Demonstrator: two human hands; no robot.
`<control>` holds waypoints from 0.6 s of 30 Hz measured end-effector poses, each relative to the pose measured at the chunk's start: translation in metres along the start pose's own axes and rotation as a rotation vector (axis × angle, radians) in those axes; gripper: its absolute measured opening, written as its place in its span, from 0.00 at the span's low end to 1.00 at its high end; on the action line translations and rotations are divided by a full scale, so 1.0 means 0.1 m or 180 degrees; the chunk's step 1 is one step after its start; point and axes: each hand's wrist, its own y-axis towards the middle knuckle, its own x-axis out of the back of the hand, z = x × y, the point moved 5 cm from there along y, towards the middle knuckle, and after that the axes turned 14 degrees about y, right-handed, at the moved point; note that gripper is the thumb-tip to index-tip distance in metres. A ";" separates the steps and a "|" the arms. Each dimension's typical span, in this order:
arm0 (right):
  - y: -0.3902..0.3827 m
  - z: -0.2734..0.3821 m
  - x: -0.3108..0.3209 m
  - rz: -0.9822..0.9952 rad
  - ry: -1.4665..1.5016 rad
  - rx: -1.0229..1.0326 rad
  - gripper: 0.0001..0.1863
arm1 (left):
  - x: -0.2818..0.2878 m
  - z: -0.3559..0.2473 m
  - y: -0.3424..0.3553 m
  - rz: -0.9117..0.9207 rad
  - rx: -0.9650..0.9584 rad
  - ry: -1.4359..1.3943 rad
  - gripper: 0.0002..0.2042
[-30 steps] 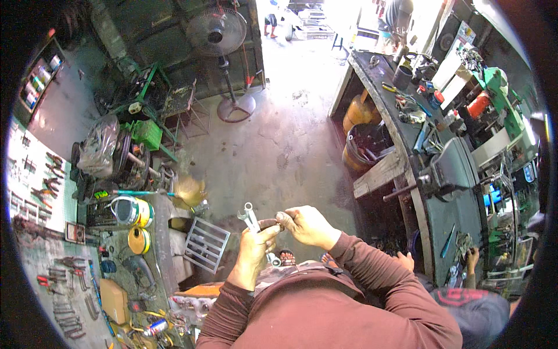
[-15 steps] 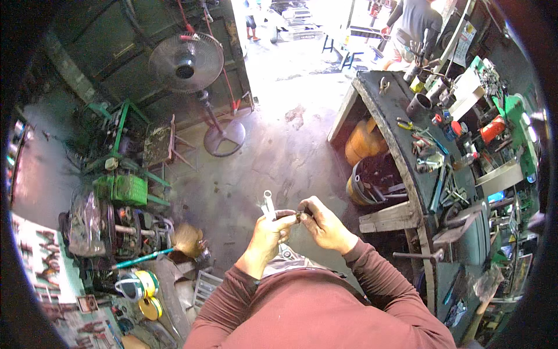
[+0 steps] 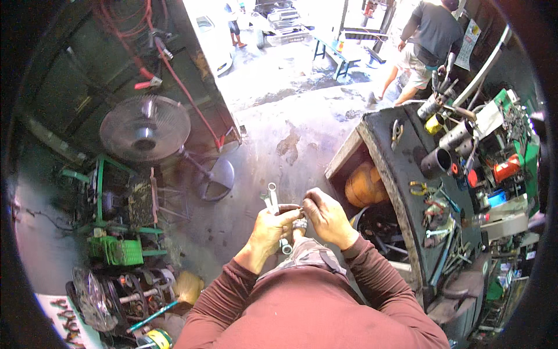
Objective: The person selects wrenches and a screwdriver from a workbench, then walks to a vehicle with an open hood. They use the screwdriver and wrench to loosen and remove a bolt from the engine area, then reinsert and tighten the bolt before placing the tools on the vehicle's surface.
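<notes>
My left hand point(image 3: 268, 230) is closed around a combination wrench point(image 3: 273, 199), whose ring end sticks up above the fingers. A second ring end shows below the same hand, and more than one wrench may be in this grip. In front of my waist, my right hand point(image 3: 328, 220) meets the left fingertips with its thumb and fingers pinched together. Something small and dark seems to sit between the two hands, too small to name. Both hands are above the concrete floor, away from the workbench.
To the right stands a workbench point(image 3: 407, 148) with pliers point(image 3: 397, 134), cups of tools and an orange tank point(image 3: 365, 185) beneath. At left are a standing fan point(image 3: 145, 128), a green crate point(image 3: 116, 250) and a broom point(image 3: 189, 287). A person point(image 3: 430, 41) is by the bright doorway, near a bench point(image 3: 334, 52).
My view has shifted forward toward the doorway, bringing the fan and workbench nearer. The wrench is turned so both ring ends show. My hands stay together, and the person at the doorway has turned and shifted.
</notes>
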 end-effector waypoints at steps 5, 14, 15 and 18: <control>1.30 -0.27 0.29 0.0649 -0.0517 -0.0164 0.15 | 0.03 -0.77 1.03 0.0017 -0.0089 0.0124 0.13; 3.22 -0.71 0.85 0.0392 -0.0698 0.0522 0.11 | 0.14 -2.07 2.68 0.0191 -0.0241 0.0087 0.12; 3.42 -0.79 0.91 0.0302 -0.0677 0.0469 0.11 | 0.17 -2.17 2.94 0.0359 -0.0337 0.0039 0.12; 3.92 -0.82 1.11 -0.0271 0.0476 0.0022 0.10 | 0.25 -2.59 3.44 0.0275 -0.0246 -0.0148 0.13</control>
